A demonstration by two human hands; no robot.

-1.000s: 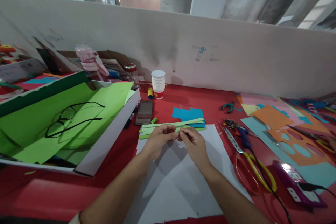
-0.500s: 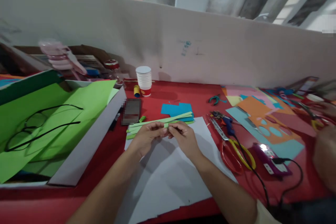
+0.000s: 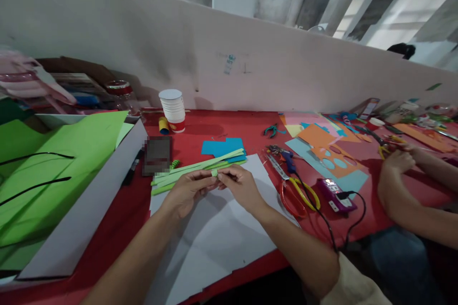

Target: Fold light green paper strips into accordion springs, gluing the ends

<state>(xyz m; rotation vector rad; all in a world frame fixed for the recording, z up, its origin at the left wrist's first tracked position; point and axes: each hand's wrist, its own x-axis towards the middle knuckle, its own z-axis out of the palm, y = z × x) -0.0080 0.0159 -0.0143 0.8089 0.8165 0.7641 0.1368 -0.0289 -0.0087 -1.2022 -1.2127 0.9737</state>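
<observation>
A small roll of light green paper strip (image 3: 214,172) is pinched between the fingertips of both hands. My left hand (image 3: 188,191) grips it from the left, and my right hand (image 3: 240,186) meets it from the right; the fingers partly cover it. Below the hands lies a white paper sheet (image 3: 214,243). Just beyond them several light green paper strips (image 3: 200,167) lie in a loose bundle, with blue paper (image 3: 223,147) behind. A small green coil (image 3: 175,164) sits at the bundle's left end.
At left stands a white box (image 3: 89,214) with green paper and glasses. A white paper cup (image 3: 172,110) and dark phone-like device (image 3: 156,155) are nearby. On the right lie scissors (image 3: 304,193), a glue gun (image 3: 288,161), a purple power box (image 3: 336,196) and a co-worker's hands (image 3: 397,162).
My view has turned to the right, so the table's contents appear shifted left and more of the co-worker's arms shows. Both hands keep their pinch on the green paper.
</observation>
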